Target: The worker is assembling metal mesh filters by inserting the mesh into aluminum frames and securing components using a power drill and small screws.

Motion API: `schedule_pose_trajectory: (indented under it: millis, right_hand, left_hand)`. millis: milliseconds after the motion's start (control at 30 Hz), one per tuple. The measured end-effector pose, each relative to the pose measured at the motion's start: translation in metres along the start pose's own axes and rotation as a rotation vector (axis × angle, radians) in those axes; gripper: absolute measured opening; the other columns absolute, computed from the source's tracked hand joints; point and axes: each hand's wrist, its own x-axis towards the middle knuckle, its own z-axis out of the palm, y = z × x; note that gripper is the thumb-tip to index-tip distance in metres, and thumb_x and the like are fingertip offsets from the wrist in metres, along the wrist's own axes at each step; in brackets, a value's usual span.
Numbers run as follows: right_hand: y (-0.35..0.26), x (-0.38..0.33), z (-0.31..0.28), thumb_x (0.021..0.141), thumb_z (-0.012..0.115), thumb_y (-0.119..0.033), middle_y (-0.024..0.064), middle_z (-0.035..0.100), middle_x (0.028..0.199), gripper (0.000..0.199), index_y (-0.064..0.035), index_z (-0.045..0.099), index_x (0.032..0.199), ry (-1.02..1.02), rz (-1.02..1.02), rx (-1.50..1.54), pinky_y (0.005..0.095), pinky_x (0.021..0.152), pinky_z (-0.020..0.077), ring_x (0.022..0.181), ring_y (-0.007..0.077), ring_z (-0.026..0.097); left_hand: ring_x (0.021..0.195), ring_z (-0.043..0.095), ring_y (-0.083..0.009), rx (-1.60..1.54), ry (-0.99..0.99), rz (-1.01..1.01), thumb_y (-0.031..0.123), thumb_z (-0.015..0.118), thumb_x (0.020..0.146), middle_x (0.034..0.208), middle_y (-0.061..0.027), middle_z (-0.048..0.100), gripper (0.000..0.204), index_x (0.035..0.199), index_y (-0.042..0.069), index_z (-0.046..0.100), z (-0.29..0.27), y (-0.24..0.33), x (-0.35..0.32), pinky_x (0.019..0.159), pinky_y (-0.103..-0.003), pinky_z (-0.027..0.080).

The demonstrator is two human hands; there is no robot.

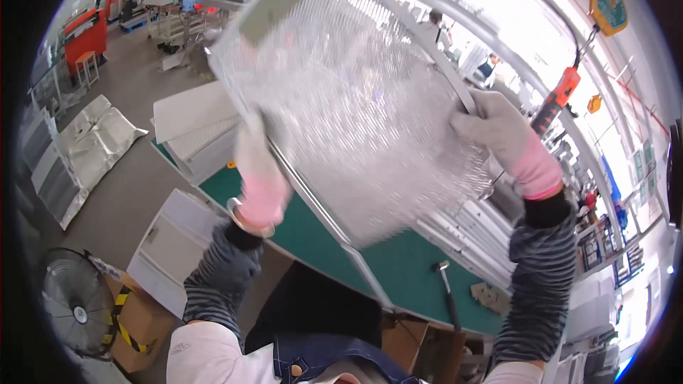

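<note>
Ridged panel (363,121) | between left hand (259,171) and right hand (504,131) | both gripping opposite edges

Silvery panel (370,114), white-and-pink gloves (500,130), grey-and-black striped sleeves (541,270)

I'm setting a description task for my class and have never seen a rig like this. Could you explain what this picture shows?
There is no robot here: the hands belong to a person wearing pale gloves with pink cuffs. The single picture comes from a wide fisheye camera on that person's head, looking down, so straight edges bend near the rim.

The left hand, blurred, and the right hand hold a shiny ribbed panel by opposite edges. Below it is a green tabletop, where a hammer lies toward the right. Pale sheets are stacked toward the left. A red-and-black tool hangs at the right.
</note>
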Motion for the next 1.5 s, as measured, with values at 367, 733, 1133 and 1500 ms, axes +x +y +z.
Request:
schedule_pose_trajectory:
  millis: [367, 733, 1133, 1500]
  right_hand:
    - [0.162, -0.142, 0.116, 0.084, 0.068, -0.028, 0.0020, 0.060, 0.074, 0.039, 0.0046, 0.066, 0.106, -0.638, 0.582, 0.377, 0.0278, 0.065, 0.0464, 0.069, 0.0080, 0.054]
    - [0.137, -0.158, 0.145, 0.073, 0.073, -0.006, 0.0021, 0.062, 0.064, 0.030, 0.0029, 0.072, 0.102, -0.433, 0.653, 0.359, 0.0269, 0.055, 0.0448, 0.056, 0.0082, 0.051]
    - [0.152, -0.162, 0.131, 0.076, 0.067, -0.009, 0.0169, 0.063, 0.070, 0.022, 0.0054, 0.067, 0.092, -0.475, 0.361, 0.184, 0.0358, 0.064, 0.0500, 0.063, 0.0244, 0.062]
    - [0.155, -0.150, 0.134, 0.078, 0.066, -0.013, 0.0176, 0.065, 0.070, 0.023, 0.0059, 0.069, 0.091, -0.476, 0.311, 0.402, 0.0337, 0.061, 0.0507, 0.060, 0.0231, 0.062]
  left_hand:
    - [0.092, 0.066, -0.0283, 1.189, -2.145, -0.503, 0.017, 0.063, 0.086, 0.101, -0.0108, 0.067, 0.017, 0.099, 0.006, 0.067, -0.117, 0.042, -0.112, 0.078, -0.034, 0.054]
    - [0.076, 0.064, -0.0374, 1.251, -1.949, -0.392, 0.024, 0.064, 0.087, 0.079, -0.0187, 0.063, 0.027, 0.095, -0.001, 0.061, 0.003, -0.085, -0.090, 0.070, -0.044, 0.051]
    - [0.054, 0.061, -0.0327, 1.034, -2.022, -0.052, 0.029, 0.064, 0.087, 0.061, -0.0130, 0.059, 0.031, 0.073, 0.002, 0.059, 0.034, -0.116, -0.121, 0.053, -0.039, 0.050]
    - [0.061, 0.065, -0.0351, 1.044, -2.054, -0.423, 0.027, 0.058, 0.091, 0.062, -0.0178, 0.062, 0.032, 0.075, -0.001, 0.065, 0.039, -0.116, -0.107, 0.060, -0.040, 0.054]
